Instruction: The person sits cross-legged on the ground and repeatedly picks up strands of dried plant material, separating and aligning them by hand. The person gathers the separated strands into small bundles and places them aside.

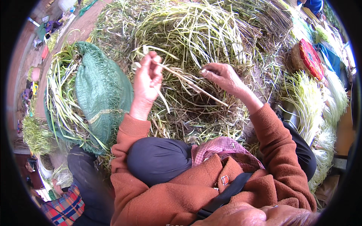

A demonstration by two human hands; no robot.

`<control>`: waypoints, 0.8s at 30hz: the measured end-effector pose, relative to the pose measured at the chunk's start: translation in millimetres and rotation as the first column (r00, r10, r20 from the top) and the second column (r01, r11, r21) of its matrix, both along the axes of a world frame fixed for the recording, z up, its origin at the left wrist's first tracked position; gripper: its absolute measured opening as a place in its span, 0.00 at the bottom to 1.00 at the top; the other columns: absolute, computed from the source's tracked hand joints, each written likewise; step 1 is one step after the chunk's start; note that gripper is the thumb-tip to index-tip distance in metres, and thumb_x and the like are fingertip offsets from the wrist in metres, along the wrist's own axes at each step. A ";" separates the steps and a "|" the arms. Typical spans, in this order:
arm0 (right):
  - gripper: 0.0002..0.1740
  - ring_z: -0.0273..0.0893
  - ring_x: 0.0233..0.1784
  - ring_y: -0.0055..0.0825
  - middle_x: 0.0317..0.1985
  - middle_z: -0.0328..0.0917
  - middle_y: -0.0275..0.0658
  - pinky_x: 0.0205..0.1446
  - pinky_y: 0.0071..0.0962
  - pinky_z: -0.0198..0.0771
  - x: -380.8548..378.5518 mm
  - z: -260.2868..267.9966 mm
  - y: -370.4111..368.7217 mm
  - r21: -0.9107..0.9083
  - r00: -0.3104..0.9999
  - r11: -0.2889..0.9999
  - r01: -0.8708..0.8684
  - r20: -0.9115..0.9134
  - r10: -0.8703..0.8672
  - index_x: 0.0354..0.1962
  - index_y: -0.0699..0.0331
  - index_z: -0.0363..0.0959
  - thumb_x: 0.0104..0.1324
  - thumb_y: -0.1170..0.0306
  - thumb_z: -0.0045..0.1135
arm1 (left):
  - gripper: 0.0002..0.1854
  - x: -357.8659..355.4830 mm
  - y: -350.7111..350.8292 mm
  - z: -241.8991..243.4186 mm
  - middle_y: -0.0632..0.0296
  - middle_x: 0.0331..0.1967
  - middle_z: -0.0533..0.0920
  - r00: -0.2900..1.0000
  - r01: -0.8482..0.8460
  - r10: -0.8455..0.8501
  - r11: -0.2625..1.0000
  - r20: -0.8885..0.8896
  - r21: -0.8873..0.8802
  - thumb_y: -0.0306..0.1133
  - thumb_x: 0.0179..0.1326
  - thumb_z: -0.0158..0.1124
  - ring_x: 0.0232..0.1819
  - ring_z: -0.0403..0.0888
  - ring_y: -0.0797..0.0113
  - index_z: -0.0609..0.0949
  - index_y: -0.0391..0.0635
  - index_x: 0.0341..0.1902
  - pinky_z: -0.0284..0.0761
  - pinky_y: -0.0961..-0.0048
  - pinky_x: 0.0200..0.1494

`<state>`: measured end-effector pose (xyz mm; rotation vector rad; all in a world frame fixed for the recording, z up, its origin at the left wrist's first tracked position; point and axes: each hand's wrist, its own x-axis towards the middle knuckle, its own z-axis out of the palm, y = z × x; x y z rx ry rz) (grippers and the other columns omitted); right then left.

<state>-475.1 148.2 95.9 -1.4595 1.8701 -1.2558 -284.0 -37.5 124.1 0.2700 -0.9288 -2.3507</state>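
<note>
My left hand (148,77) is raised over a heap of cut greens, its fingers closed on a thin pale stalk (192,83). That stalk slants down to the right, its far end below my other hand. Pale leaf ends (162,100) also show above and below the left fingers. To the right, my right hand (224,76) is apart from the stalk, with thumb and forefinger close together. Whether something thin is pinched there, I cannot tell. Behind both hands lies a large pile of long yellow-green leafy stalks (195,28), with dry trimmings (195,124) nearer my lap.
A green woven sack (99,84) with leafy stalks spilling out stands at my left. Pale bundled stalks (306,104) lie at right, below a round red-topped cushion (311,59). Another person's plaid sleeve (66,204) shows at lower left, and blue clothing (314,5) at upper right.
</note>
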 end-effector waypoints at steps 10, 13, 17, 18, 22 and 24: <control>0.17 0.61 0.23 0.10 0.20 0.68 0.24 0.25 0.17 0.58 47.5 -2.6 -15.1 0.019 0.857 0.992 -0.122 0.506 0.096 0.34 0.65 0.75 0.65 0.57 0.59 | 0.13 -14.1 26.8 -27.8 0.67 0.35 0.79 0.987 0.074 -0.065 0.995 0.150 -0.060 0.40 0.71 0.50 0.23 0.68 0.85 0.76 0.44 0.47 0.56 0.91 0.13; 0.16 0.60 0.23 0.11 0.20 0.67 0.24 0.25 0.19 0.58 46.7 -3.6 -14.6 -0.056 0.896 0.996 -0.068 0.436 0.085 0.33 0.66 0.74 0.66 0.59 0.59 | 0.15 -15.8 33.4 -28.8 0.67 0.34 0.78 0.976 0.074 -0.044 0.988 0.212 -0.139 0.42 0.70 0.52 0.25 0.71 0.86 0.77 0.44 0.46 0.56 0.93 0.13; 0.17 0.59 0.21 0.13 0.18 0.66 0.25 0.24 0.22 0.59 48.3 -0.3 -10.6 0.015 0.922 0.998 -0.056 0.385 0.046 0.30 0.65 0.73 0.67 0.58 0.57 | 0.16 -15.2 37.1 -28.0 0.68 0.29 0.77 0.965 0.091 -0.052 0.986 0.259 -0.141 0.44 0.69 0.54 0.24 0.71 0.86 0.78 0.44 0.46 0.56 0.92 0.13; 0.17 0.59 0.21 0.13 0.17 0.66 0.25 0.24 0.22 0.59 48.4 0.1 -10.2 0.048 0.920 0.997 -0.064 0.389 0.040 0.29 0.65 0.73 0.67 0.58 0.56 | 0.16 -14.6 37.0 -27.8 0.68 0.28 0.77 0.959 0.103 -0.060 0.985 0.277 -0.141 0.44 0.68 0.54 0.23 0.71 0.86 0.79 0.44 0.45 0.55 0.92 0.13; 0.18 0.59 0.21 0.13 0.16 0.65 0.27 0.24 0.23 0.60 51.4 -4.4 -7.6 -0.085 0.928 0.993 -0.083 0.355 0.108 0.26 0.65 0.73 0.69 0.60 0.53 | 0.16 -12.9 36.9 -29.2 0.69 0.24 0.76 0.951 0.115 -0.071 0.984 0.301 -0.133 0.44 0.68 0.55 0.20 0.70 0.87 0.79 0.43 0.44 0.54 0.92 0.13; 0.16 0.60 0.22 0.11 0.18 0.66 0.24 0.24 0.19 0.60 51.9 -9.7 -6.6 -0.140 0.905 0.987 -0.073 0.407 0.125 0.27 0.65 0.73 0.70 0.62 0.52 | 0.16 -13.2 37.4 -30.6 0.68 0.24 0.77 0.954 0.105 -0.067 0.987 0.291 -0.119 0.43 0.68 0.54 0.21 0.71 0.87 0.79 0.43 0.44 0.54 0.91 0.13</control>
